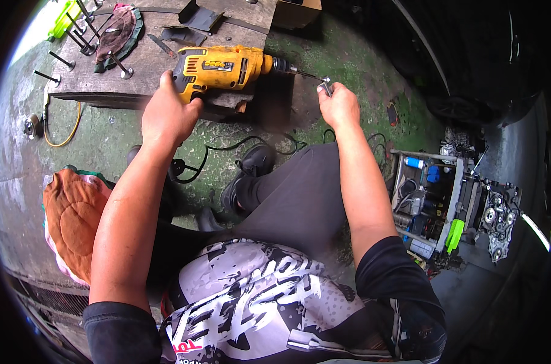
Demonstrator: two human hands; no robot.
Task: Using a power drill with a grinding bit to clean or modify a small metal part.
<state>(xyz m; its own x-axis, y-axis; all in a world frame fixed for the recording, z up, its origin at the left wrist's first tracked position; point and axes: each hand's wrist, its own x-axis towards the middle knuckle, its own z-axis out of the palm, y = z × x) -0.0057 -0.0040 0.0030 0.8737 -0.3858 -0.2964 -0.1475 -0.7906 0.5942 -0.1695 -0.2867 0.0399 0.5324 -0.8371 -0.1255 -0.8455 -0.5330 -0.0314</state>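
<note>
Head view: our left hand [169, 115] closes around the yellow-and-black power drill [224, 68]; right of it, our right hand [340, 108] pinches a grey block [326, 88].

We see smooth plastic on the drill [221, 68], shiny metal valves [126, 73], rough weathered wood on the bench [146, 68], matt brown cloth [78, 209].

Floor [372, 79]: patchy green paint, greyer at left
Surface [136, 86]: weathered wood, far and left
Light [29, 27]: bright glare far left, deep shade far right
Rack [453, 203]: grey frame, right
</note>
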